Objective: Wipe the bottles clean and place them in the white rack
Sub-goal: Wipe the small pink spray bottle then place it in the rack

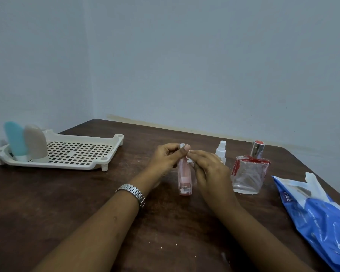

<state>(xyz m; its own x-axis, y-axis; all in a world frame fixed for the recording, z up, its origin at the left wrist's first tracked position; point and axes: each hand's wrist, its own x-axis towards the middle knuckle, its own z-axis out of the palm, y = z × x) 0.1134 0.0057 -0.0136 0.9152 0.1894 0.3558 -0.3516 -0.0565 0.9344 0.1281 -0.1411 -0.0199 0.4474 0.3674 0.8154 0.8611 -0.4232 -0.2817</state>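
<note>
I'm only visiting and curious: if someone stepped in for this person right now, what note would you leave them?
The left grip holds the pink bottle by its cap, upright on the table. The right grip seems to pinch a bit of white wipe against it.
Done: the blue bottle and the grey bottle stand in the white rack.
Left: finish the pink one, then wipe the small spray bottle and the glass perfume bottle, and rack all three.
The wipes pack lies at the right.
</note>
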